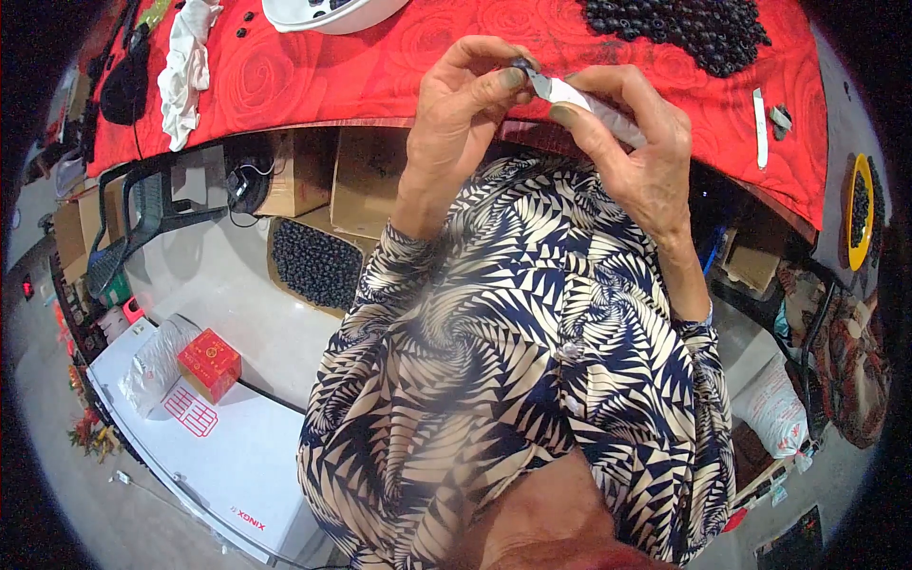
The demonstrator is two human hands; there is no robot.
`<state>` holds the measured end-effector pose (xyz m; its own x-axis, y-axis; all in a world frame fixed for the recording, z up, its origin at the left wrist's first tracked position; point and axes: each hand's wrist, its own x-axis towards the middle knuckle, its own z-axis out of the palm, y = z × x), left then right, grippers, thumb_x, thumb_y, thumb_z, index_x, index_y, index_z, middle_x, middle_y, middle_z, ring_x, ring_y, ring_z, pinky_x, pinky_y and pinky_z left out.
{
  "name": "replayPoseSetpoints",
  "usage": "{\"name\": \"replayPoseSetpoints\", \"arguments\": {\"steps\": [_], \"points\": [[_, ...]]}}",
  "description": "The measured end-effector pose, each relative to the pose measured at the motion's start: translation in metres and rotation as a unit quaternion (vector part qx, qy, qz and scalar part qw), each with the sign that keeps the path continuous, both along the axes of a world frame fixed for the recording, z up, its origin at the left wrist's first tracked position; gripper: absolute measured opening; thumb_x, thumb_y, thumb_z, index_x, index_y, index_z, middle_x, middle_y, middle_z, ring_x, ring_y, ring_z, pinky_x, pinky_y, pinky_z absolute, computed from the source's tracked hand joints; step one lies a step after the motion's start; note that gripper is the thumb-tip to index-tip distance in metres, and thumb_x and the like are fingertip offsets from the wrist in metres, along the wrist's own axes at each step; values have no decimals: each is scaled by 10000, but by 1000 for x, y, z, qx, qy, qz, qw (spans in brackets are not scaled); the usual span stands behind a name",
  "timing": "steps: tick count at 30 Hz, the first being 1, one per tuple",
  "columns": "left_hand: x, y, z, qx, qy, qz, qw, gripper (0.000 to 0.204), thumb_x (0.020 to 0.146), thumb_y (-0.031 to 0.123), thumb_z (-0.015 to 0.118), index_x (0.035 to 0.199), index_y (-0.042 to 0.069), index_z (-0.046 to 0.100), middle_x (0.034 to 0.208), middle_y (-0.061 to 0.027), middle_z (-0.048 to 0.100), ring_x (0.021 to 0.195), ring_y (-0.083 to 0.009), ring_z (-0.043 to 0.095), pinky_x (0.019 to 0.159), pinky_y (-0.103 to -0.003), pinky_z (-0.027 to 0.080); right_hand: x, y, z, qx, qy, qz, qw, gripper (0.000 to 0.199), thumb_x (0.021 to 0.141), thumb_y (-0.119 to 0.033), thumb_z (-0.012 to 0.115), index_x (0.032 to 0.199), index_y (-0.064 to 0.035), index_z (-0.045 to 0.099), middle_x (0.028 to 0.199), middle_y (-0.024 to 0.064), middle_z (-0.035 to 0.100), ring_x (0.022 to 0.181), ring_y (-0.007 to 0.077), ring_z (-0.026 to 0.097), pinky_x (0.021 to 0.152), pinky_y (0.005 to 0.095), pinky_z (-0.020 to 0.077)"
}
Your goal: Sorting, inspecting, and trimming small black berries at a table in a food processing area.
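Over the near edge of the red-covered table (285, 90), my hands meet in front of my chest. Thumb and fingertips of my left hand (463, 109) pinch a small dark round piece (520, 65), mostly hidden by the fingers. My right hand (638, 128) is closed around a small knife (570, 95) with a white-wrapped handle. Its short metal blade points left and reaches the dark piece; whether it cuts in cannot be made out. Beyond my right hand lies a heap of dark bead-like pieces (679, 33), several showing holes.
At the table's far side stands a white bowl (347, 19) with a few dark pieces. White cloth (185, 81) lies left. A slim white tool (760, 128) rests right, near a yellow-rimmed plate (853, 249). Below left, a box of dark round pieces (315, 264) stands on the floor.
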<state>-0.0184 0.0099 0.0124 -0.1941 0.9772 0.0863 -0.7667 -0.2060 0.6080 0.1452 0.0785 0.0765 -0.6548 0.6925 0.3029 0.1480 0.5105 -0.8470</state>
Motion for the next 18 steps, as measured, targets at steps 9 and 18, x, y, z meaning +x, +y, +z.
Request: {"name": "replayPoseSetpoints", "arguments": {"steps": [9,18], "points": [[5,1,3,-37,-9,35,999,213,806,-26,606,1014,3,571,957,-95,609,853,-162,588,755,-273,491,-2,1,-5,56,14,0,998,214,735,-71,703,903,-5,590,761,126,649,678,217,662,588,308,517],[5,2,-1,-17,-7,24,1000,207,801,-34,602,1001,4,565,978,-111,610,868,-165,591,767,-267,497,-3,1,-6,64,19,0,998,207,736,-67,700,898,-4,588,753,126,644,670,223,659,582,307,513]]}}
